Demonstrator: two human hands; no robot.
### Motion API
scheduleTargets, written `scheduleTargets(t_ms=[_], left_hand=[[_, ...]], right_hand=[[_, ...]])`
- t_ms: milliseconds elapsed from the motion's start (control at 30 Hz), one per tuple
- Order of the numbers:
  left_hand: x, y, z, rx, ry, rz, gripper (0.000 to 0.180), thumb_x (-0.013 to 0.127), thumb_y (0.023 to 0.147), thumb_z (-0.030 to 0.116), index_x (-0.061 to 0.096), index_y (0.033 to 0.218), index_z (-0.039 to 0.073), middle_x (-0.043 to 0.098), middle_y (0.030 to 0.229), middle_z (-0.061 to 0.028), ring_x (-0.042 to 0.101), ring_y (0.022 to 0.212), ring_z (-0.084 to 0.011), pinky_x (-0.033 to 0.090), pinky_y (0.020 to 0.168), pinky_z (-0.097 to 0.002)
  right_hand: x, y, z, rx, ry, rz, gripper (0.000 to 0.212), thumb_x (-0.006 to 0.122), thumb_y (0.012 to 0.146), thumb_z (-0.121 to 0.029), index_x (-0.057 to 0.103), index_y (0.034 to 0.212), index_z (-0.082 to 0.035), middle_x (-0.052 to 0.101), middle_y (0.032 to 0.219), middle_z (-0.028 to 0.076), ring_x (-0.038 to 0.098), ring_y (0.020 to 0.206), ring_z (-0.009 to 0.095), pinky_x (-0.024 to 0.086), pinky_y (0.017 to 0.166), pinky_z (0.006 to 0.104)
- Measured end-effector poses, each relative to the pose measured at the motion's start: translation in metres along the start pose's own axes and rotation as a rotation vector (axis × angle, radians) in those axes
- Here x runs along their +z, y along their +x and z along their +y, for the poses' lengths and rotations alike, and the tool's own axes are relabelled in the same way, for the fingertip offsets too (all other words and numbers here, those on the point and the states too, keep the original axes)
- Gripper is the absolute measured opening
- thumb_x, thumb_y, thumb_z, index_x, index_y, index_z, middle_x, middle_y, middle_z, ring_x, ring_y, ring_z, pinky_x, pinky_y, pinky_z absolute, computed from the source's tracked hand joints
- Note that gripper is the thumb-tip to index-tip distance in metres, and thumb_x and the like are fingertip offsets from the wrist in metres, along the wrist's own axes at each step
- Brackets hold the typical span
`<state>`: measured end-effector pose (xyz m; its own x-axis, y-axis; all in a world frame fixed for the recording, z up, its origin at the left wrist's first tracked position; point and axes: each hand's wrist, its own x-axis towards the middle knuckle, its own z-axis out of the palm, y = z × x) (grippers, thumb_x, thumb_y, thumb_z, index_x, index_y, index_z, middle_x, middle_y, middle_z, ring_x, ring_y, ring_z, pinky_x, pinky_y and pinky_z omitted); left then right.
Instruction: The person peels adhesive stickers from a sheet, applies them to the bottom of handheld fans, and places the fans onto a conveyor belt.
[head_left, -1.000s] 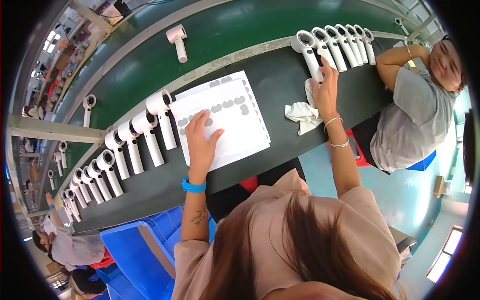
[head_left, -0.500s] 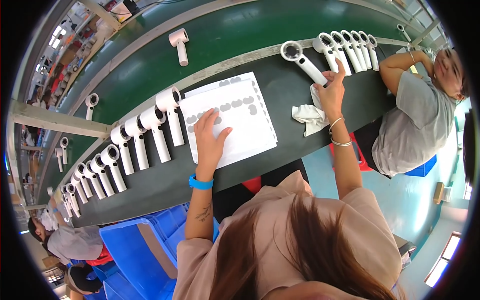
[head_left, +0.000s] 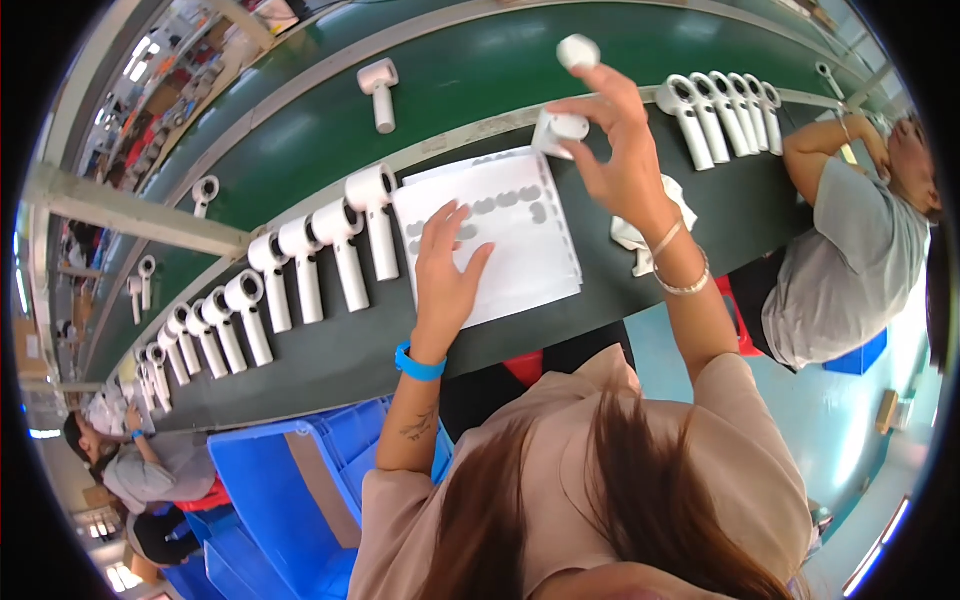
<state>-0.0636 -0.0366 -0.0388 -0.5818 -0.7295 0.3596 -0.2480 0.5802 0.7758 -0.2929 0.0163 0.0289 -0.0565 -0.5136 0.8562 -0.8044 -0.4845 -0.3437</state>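
My left hand (head_left: 448, 285) lies with fingers spread on the white sheets (head_left: 530, 265), which carry rows of grey rounded stickers. In my right hand (head_left: 625, 150), raised over the far right corner of the sheets, is a white handheld fan (head_left: 558, 132). The fan and fingertips are blurred; one white part shows by the thumb, another beyond the fingertips, and the rest is hidden by the fingers. A crumpled white cloth (head_left: 632, 237) lies on the dark mat near my right wrist. Left of the sheets, the closest white fan (head_left: 378, 225) heads a long row.
Several white fans (head_left: 700, 120) are lined up at the right, near a co-worker (head_left: 830, 250) in grey. Another fan (head_left: 380, 95) lies on the green belt (head_left: 470, 80) beyond the table's raised edge. Blue bins (head_left: 265, 490) stand at lower left; further people sit beyond them.
My right hand has lifted the fan and brought it up and left, turning it. My left hand stays on the sheets. The whole view has shifted slightly.
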Motion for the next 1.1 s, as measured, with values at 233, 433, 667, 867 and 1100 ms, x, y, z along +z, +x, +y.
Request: scheduleTargets(t_ms=[233, 433, 667, 867, 1100], left_hand=[[-0.018, -0.020, 0.043, 0.012, -0.499, -0.064, 0.064, 0.059, 0.084, -0.008, 0.026, 0.139, -0.001, 0.036, 0.140, -0.0167, 0.056, 0.112, -0.0257, 0.052, 0.084, -0.0325], [-0.029, -0.039, 0.050, -0.030, -0.482, 0.072, 0.041, 0.064, 0.079, -0.007, 0.054, 0.118, -0.001, 0.055, 0.112, -0.0142, 0.066, 0.086, -0.0191, 0.056, 0.072, -0.0289], [-0.030, -0.048, 0.040, 0.015, -0.497, 0.155, 0.035, 0.065, 0.076, -0.009, 0.061, 0.109, 0.002, 0.056, 0.111, -0.0118, 0.063, 0.079, -0.0171, 0.055, 0.063, -0.0258], [-0.029, -0.051, 0.045, 0.007, -0.469, 0.094, 0.036, 0.064, 0.076, -0.011, 0.060, 0.109, 0.001, 0.055, 0.117, -0.0132, 0.063, 0.085, -0.0178, 0.057, 0.071, -0.0266], [-0.037, -0.055, 0.049, -0.137, -0.671, -0.011, 0.041, 0.062, 0.077, -0.014, 0.055, 0.115, 0.000, 0.052, 0.124, -0.0137, 0.062, 0.094, -0.0187, 0.057, 0.077, -0.0290]], right_hand=[[0.025, -0.020, -0.093, 0.081, 0.184, -0.367, 0.067, 0.054, 0.070, 0.014, 0.058, 0.122, -0.028, 0.035, 0.138, 0.015, 0.058, 0.108, 0.029, 0.053, 0.083, 0.0366], [0.015, -0.017, -0.115, 0.176, 0.164, -0.110, 0.040, 0.067, 0.070, 0.010, 0.066, 0.106, -0.008, 0.049, 0.124, 0.018, 0.061, 0.097, 0.027, 0.052, 0.077, 0.0344], [0.000, -0.040, -0.130, 0.439, 0.266, -0.013, 0.021, 0.067, 0.072, 0.011, 0.066, 0.090, -0.001, 0.064, 0.085, 0.010, 0.061, 0.079, 0.019, 0.048, 0.066, 0.0280], [0.003, -0.044, -0.141, 0.816, 0.582, -0.126, 0.014, 0.065, 0.078, 0.008, 0.067, 0.090, 0.001, 0.064, 0.087, 0.009, 0.059, 0.081, 0.016, 0.046, 0.071, 0.0255], [0.006, -0.043, -0.141, 0.969, 0.681, -0.145, 0.015, 0.064, 0.080, 0.007, 0.068, 0.094, 0.001, 0.064, 0.091, 0.009, 0.059, 0.082, 0.013, 0.046, 0.076, 0.0256]])
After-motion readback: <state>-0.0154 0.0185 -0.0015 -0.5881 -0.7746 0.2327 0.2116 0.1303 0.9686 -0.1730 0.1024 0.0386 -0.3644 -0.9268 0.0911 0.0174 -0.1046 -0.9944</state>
